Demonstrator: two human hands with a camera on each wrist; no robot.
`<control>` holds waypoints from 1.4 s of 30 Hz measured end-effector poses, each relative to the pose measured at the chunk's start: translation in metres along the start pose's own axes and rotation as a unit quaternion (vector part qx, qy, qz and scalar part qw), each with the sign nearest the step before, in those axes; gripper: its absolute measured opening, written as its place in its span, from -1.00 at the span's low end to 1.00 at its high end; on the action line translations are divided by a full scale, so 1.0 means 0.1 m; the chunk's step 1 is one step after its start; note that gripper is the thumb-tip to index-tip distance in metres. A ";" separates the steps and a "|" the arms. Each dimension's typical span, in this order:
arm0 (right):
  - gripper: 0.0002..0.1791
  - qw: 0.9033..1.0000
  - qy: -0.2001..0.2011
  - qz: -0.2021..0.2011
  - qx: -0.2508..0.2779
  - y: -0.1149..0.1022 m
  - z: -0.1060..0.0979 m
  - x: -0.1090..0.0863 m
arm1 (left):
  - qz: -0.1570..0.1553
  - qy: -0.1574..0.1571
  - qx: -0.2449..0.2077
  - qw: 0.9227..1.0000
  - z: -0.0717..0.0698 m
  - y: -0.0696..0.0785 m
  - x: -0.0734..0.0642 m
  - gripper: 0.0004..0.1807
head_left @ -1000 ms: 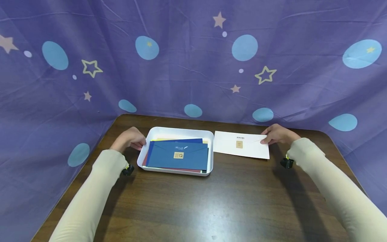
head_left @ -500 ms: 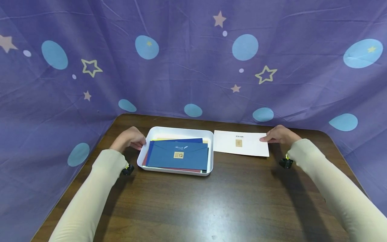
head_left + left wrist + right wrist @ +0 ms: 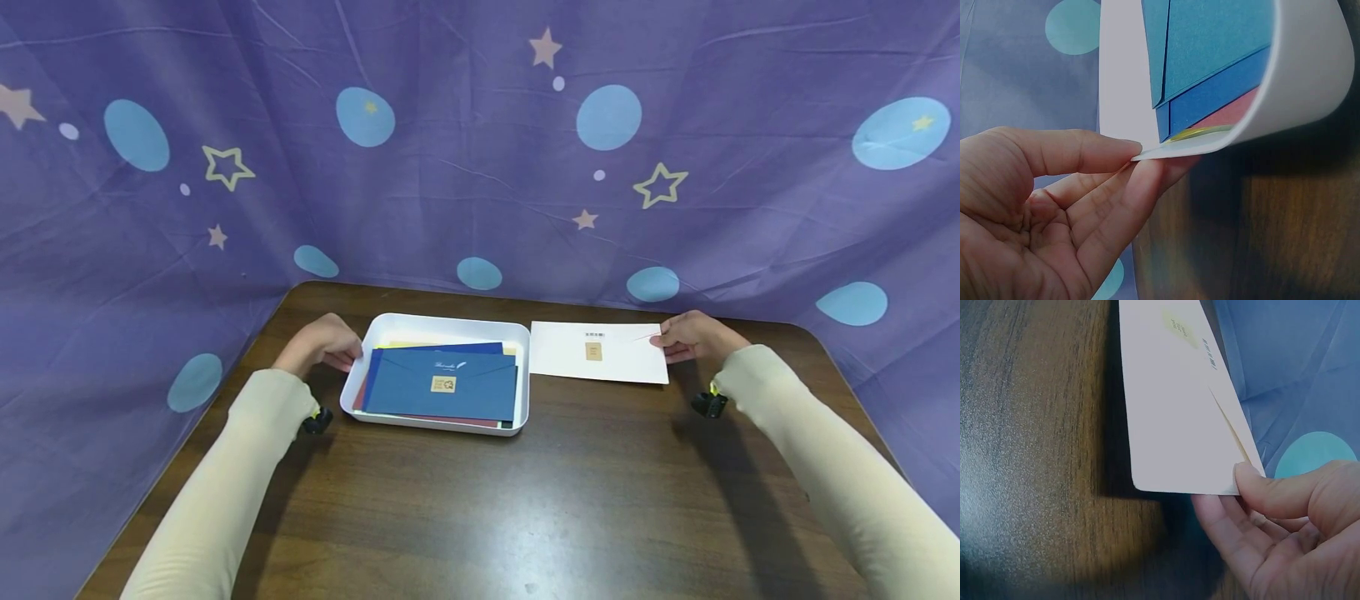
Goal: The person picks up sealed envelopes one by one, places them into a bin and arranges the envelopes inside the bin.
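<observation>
My left hand [image 3: 324, 343] pinches the left rim of a white tray [image 3: 521, 333], thumb on the inside and fingers under the edge, as the left wrist view shows. A stack of coloured envelopes lies in the tray, a teal-blue envelope [image 3: 480, 387] with a tan sticker on top; blue, red and yellow ones peek out beneath it. To the tray's right, my right hand [image 3: 692, 335] holds a white envelope [image 3: 558, 350] by its right end, thumb above and fingers below. That envelope bears a small tan sticker and dark print, and its left end is right at the tray's rim.
Everything is on a brown wooden table [image 3: 450, 508] with rounded back corners. Behind it hangs a purple curtain [image 3: 465, 200] with stars and blue ovals. A small black device [image 3: 709, 405] sits at the right wrist, another at the left.
The right end of the white envelope has risen slightly toward the back, and my right thumb has shifted outward along its edge. The left hand and the tray stay put.
</observation>
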State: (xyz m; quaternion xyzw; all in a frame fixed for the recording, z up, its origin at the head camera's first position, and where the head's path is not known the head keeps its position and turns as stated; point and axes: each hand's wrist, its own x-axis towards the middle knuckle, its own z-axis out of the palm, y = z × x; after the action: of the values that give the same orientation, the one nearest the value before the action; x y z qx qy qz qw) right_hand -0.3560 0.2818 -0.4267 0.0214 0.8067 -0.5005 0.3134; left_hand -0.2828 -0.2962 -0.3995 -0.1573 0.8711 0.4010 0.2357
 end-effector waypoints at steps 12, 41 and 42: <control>-0.78 1.000 0.003 -0.004 0.011 0.03 -0.03 0.00 | 0.000 -0.004 0.000 1.000 0.00 0.03 -0.04 -0.84; -0.34 0.993 0.086 -0.004 0.085 0.28 -0.14 -0.06 | 0.000 -0.006 -0.008 1.000 0.00 0.01 -0.01 -0.94; -0.34 0.993 0.085 -0.007 0.085 0.28 -0.14 -0.06 | 0.000 -0.006 -0.008 1.000 0.00 0.01 -0.01 -0.94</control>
State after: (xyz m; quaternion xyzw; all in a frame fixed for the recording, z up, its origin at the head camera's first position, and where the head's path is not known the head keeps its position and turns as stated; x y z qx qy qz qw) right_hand -0.3479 0.3091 -0.4418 0.0852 0.7855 -0.5653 0.2371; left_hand -0.2822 -0.2953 -0.3984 -0.1569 0.8663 0.4089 0.2400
